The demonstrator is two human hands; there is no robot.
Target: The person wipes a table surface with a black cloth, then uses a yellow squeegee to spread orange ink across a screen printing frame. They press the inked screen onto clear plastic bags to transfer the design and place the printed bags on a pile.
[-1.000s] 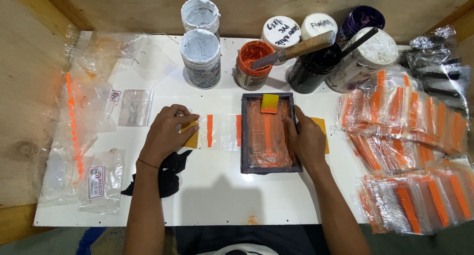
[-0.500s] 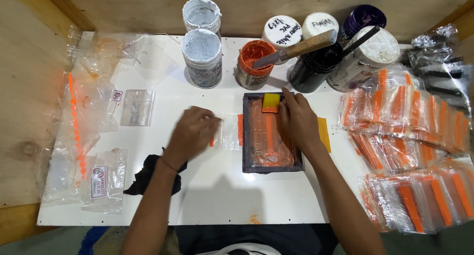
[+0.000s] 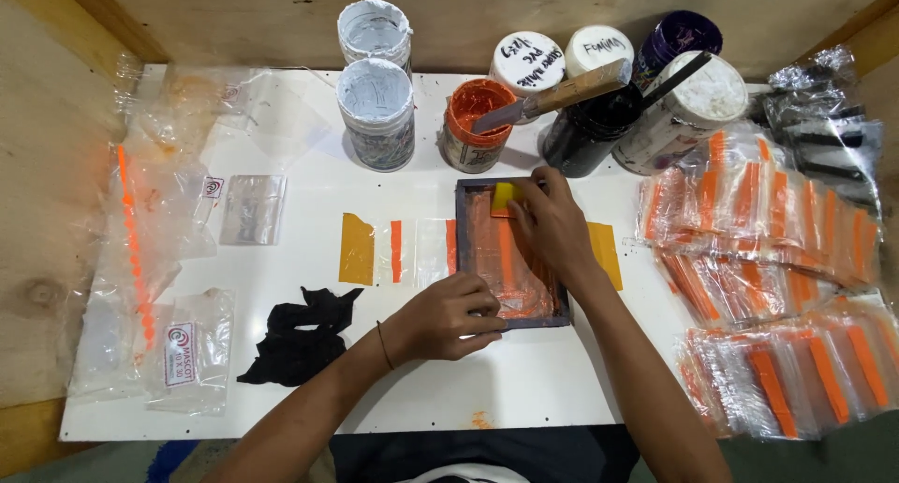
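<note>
A: Head view, item one: small dark-framed rectangular printing screen (image 3: 510, 258), mesh smeared orange, flat at the middle of the white tabletop (image 3: 281, 371). Hands?

B: Left hand (image 3: 448, 316), fingers curled and pressing on the frame's near left corner. Right hand (image 3: 552, 223), fingers closed around a small yellow flat squeegee (image 3: 504, 197) at the far end of the mesh.

A: Item beneath?

B: Clear plastic pouch with orange stripes (image 3: 412, 251), sticking out from under the frame's left side, just right of a yellow tape strip (image 3: 357, 249).

A: Surroundings?

B: Crumpled black rag (image 3: 300, 335) near the left forearm. Open orange ink tub (image 3: 473, 123) behind the frame, a wooden-handled spatula (image 3: 552, 97) resting across it. Two grey-white tubs (image 3: 376, 109) to its left. Piled orange-printed clear pouches (image 3: 777, 258) at right; unprinted clear pouches (image 3: 154, 286) at left.
</note>
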